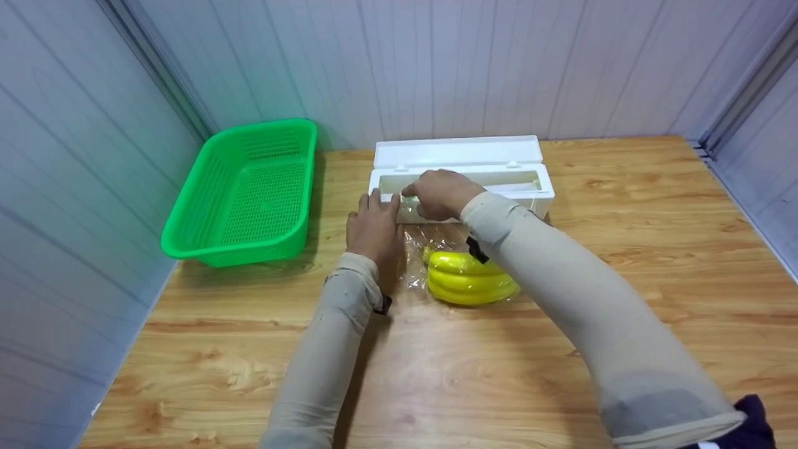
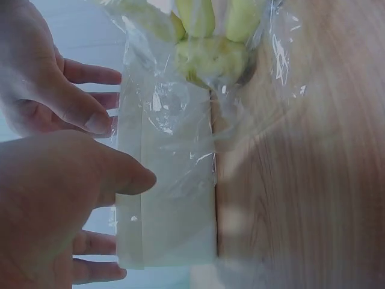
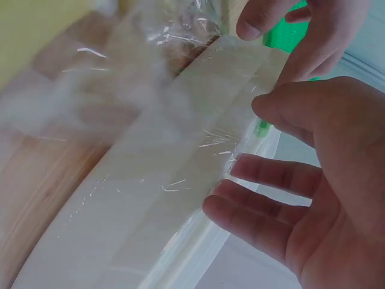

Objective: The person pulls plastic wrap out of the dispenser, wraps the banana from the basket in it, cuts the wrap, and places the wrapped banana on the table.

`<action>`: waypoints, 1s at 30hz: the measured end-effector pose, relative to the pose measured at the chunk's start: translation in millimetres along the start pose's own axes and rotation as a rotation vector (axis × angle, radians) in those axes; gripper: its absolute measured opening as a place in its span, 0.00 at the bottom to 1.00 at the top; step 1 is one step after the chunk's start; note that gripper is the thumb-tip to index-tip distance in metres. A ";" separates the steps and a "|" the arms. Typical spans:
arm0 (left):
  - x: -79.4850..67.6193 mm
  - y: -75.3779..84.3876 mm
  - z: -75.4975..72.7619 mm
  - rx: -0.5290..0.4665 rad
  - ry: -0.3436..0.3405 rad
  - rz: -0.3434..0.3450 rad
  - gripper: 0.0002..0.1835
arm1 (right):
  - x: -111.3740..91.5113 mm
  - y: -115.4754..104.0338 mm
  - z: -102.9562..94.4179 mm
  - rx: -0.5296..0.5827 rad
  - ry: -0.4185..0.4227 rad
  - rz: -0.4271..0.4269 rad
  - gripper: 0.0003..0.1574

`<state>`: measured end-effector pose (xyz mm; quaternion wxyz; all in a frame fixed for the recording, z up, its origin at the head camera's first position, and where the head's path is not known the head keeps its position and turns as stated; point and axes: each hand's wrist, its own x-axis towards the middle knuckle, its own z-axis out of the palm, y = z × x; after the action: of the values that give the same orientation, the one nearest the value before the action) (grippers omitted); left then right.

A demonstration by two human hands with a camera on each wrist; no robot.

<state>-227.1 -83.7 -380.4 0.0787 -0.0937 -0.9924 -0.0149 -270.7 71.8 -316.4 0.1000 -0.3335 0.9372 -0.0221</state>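
A white cling film box [image 1: 547,190] stands against the back wall with its lid [image 1: 458,151] raised. Clear film [image 1: 413,265] hangs down its front and reaches a bunch of yellow bananas [image 1: 467,285] on the table. My left hand [image 1: 374,234] is at the box's left end, thumb before the front face, fingers extended along the top edge. Close beside it, my right hand [image 1: 444,194] reaches over the front rim with its index finger stretched left. Near that thumb, a small green piece [image 3: 263,127] shows on the rim; the right index fingertip's contact is hidden.
A green plastic basket [image 1: 237,254] stands to the left of the box, close to the left wall. Wooden tabletop [image 1: 654,249] extends to the right and in front. Pale panel walls [image 1: 461,68] enclose the back and sides.
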 end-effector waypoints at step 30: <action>-2.9 -0.5 1.1 -0.015 -0.013 -0.006 0.36 | -11.7 13.8 -0.7 -0.076 0.024 -0.056 0.32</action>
<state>-224.6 -84.7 -381.9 0.0713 -0.0913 -0.9930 -0.0221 -270.6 89.8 -315.1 0.0752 -0.3628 0.9288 0.0069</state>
